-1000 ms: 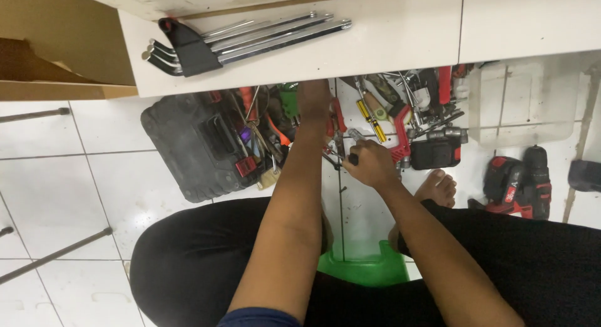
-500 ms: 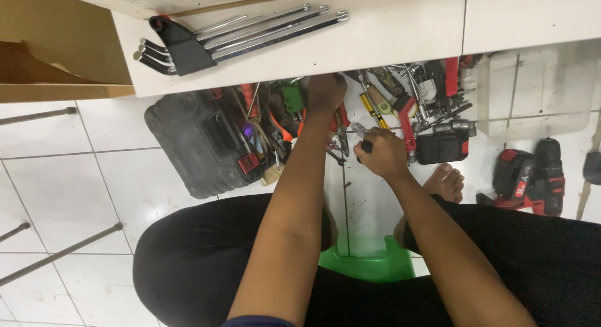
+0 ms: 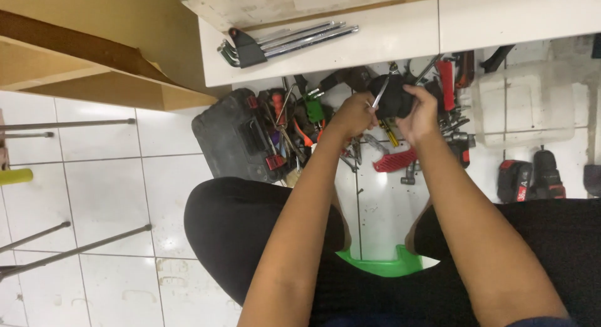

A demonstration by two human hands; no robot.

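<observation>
Slim metal tool [image 3: 380, 97] seemingly points up-right from left hand [image 3: 352, 114].

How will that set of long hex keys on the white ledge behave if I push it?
The hex key set lies flat, bundled in a dark holder, so it would probably slide as one piece rather than roll. The long metal keys look stiff and fairly heavy. It sits near the ledge edge, so it might drop.

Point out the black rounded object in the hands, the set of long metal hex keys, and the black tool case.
Black rounded object [image 3: 393, 97], head view, on its dark body between the hands.
Set of long metal hex keys [image 3: 300, 38], head view, on the silver shafts.
Black tool case [image 3: 229, 138], head view, on its lid.
</observation>
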